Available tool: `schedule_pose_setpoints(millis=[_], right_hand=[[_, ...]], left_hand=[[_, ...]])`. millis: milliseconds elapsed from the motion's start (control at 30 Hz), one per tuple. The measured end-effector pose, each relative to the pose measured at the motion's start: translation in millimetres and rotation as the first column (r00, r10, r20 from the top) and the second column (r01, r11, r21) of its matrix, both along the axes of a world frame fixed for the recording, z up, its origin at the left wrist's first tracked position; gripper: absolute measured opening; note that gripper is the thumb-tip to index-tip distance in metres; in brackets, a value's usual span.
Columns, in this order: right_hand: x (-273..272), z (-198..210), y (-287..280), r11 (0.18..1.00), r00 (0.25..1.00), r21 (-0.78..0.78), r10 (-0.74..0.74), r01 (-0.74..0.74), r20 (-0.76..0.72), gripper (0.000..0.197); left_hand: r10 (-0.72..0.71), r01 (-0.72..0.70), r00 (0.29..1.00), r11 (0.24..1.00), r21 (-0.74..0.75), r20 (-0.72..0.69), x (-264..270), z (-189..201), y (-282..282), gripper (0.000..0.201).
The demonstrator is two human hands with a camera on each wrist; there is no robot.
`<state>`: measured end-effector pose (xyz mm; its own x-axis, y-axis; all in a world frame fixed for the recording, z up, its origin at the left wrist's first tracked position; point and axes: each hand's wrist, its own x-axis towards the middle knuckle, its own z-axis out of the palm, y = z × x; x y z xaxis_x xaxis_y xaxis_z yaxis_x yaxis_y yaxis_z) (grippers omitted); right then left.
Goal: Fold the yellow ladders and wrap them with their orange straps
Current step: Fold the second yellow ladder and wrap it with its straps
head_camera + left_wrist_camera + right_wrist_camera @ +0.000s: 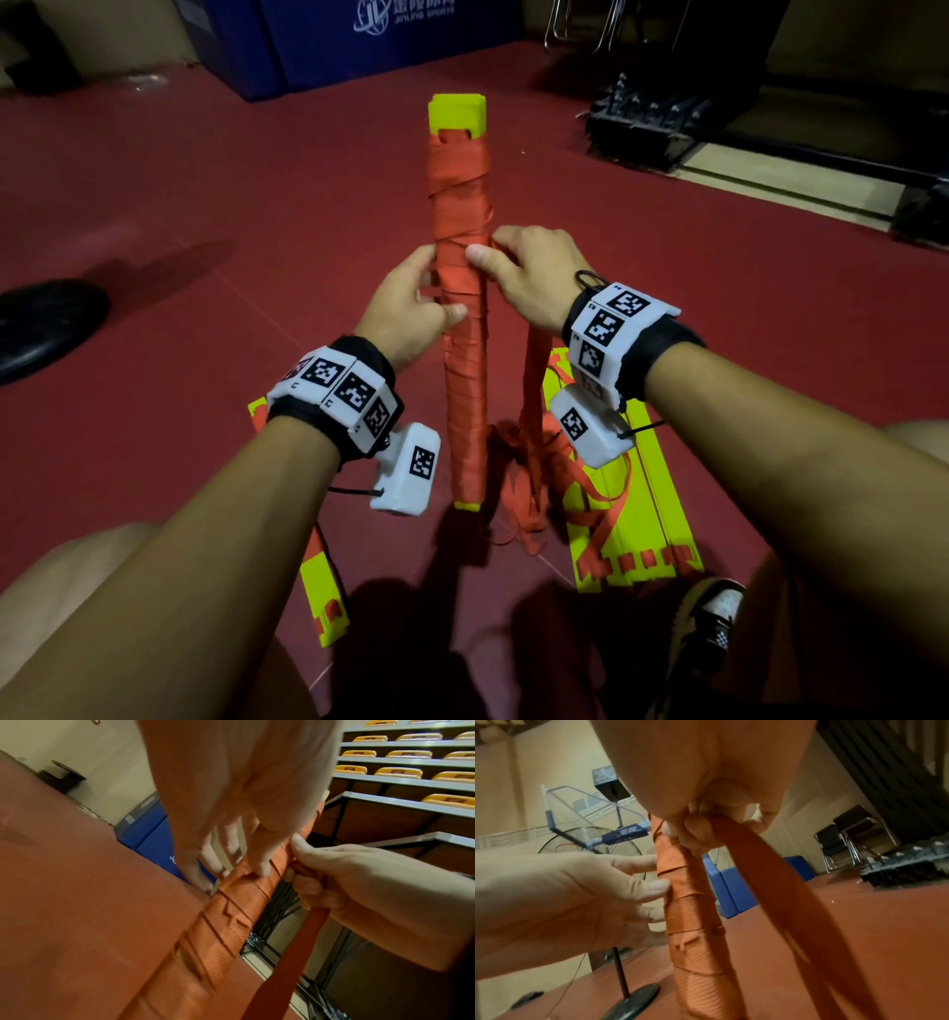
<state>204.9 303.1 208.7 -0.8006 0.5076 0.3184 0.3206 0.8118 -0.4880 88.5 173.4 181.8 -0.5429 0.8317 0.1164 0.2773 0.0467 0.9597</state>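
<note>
Head view: folded yellow ladder bundle, upright on the red floor, bound in orange strap. Left hand grips its middle; right hand pinches the strap beside it.

Left wrist view: left fingers curl onto the wrapping.

Right wrist view: strap tail hangs from the right fingers, right of the bundle.

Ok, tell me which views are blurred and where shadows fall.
Head view: sharp, dim; shadows darken the red floor at left and below the wrapped ladder. Left wrist view: left hand motion-blurred and washed out. Right wrist view: soft, loose strap smeared.
</note>
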Motion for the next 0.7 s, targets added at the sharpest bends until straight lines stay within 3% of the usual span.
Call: schedule_pose_setpoints(millis=[300,400,533,700], right_hand=[[3.6,4.4,-6.7,0.996,0.999,-0.070,-0.050,0.049,-0.006,0.053],[2.6,2.5,-6.2,0.997,0.999,-0.059,-0.050,0.049,-0.003,0.054],[3.4,6.4,-5.1,1.000,1.000,0.019,0.011,-0.011,-0.003,0.052],[7.3,7.6,-2.0,0.998,0.999,0.050,0.044,-0.044,0.008,0.058]], left_hand=[[0.073,-0.066,0.987,0.996,0.053,-0.141,1.1,-0.9,0.4,0.038],[0.050,-0.044,0.977,0.999,0.030,-0.208,1.6,-2.1,-0.7,0.047],[-0.002,0.007,0.992,0.999,0.043,-0.122,1.3,-0.7,-2.2,0.055],[-0.202,0.198,0.976,0.979,-0.052,-0.078,1.4,1.5,-6.7,0.090]])
